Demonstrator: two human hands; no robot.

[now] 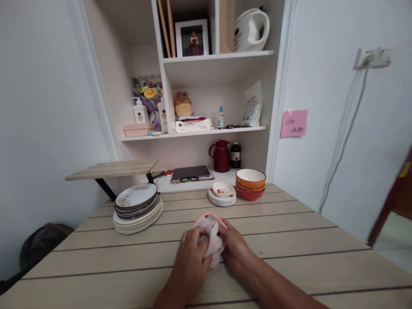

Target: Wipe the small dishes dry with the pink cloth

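My left hand [192, 257] is closed on a pale crumpled cloth [213, 242], which is bunched against a small dish [206, 217] with a pink rim. My right hand [237, 249] grips the right side of this dish, its thumb over the rim. The cloth and my fingers hide most of the dish. Both hands are just over the table, near its middle. Beyond them stand small white plates [222, 201] with a patterned square bowl [223, 189] on top.
On the slatted table [289, 240], stacked plates [137, 210] stand at left, under a small raised shelf [112, 168]. Orange and red bowls [250, 184] are stacked at back right. Behind them are a red jug [221, 156], a dark bottle [236, 155] and a laptop [190, 172].
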